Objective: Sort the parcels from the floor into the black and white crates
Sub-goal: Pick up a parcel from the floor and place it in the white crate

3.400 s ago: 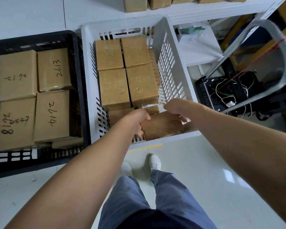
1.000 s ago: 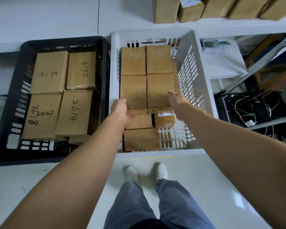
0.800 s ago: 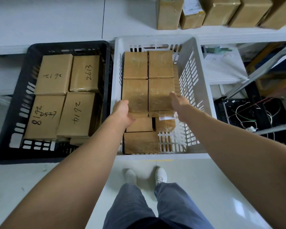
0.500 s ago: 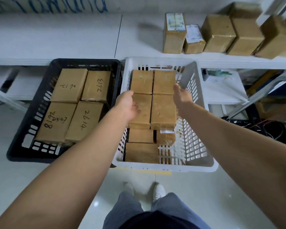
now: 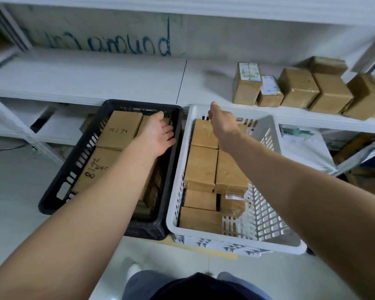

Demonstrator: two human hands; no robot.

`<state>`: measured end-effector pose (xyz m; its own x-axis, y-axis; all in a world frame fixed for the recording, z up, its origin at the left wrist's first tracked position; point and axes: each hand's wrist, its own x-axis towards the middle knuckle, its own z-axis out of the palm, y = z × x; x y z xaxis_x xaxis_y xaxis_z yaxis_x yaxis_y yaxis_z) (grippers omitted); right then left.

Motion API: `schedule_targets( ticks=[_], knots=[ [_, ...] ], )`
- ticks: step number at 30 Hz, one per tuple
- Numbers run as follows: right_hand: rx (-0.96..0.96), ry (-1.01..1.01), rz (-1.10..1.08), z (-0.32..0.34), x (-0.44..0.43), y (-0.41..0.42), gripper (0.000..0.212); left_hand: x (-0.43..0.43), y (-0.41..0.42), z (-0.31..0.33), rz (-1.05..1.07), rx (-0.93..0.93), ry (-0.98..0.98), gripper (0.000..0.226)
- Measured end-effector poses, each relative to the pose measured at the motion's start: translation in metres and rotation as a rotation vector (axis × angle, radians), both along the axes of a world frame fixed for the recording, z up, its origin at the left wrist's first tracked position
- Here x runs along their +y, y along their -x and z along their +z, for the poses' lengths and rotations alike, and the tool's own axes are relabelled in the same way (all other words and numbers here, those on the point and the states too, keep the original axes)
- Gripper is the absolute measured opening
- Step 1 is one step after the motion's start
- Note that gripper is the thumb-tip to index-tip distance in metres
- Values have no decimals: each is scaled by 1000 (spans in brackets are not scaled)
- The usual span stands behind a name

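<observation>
Left hand (image 5: 158, 135) is held over black crate (image 5: 52, 200), fingers loosely curled, nothing gripped. Right hand (image 5: 221, 121) is seen above far rim of white crate (image 5: 236, 237); its fingers are foreshortened, so their pose cannot be told. Parcels (image 5: 201, 167) are packed in the 2 crates.
</observation>
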<state>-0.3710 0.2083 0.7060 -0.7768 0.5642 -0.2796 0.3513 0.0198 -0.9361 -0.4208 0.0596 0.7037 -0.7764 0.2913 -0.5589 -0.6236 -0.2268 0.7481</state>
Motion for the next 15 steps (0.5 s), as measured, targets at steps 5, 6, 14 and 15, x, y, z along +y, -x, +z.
schedule_targets(
  ticks=[5, 6, 14, 15],
  knots=[
    [-40, 91, 5, -16, -73, 33, 42, -81, 31, -12, 17, 23, 76, 59],
    [-55, 112, 9, -22, -91, 40, 39, -102, 40, -17, 22, 26, 123, 58],
    [-291, 205, -33, -87, -182, 73, 62, -230, 107, -79, -39, 18, 525, 56],
    [-308, 220, -52, -93, -187, 75, 63, -236, 111, -85, -60, 15, 547, 53]
  ],
)
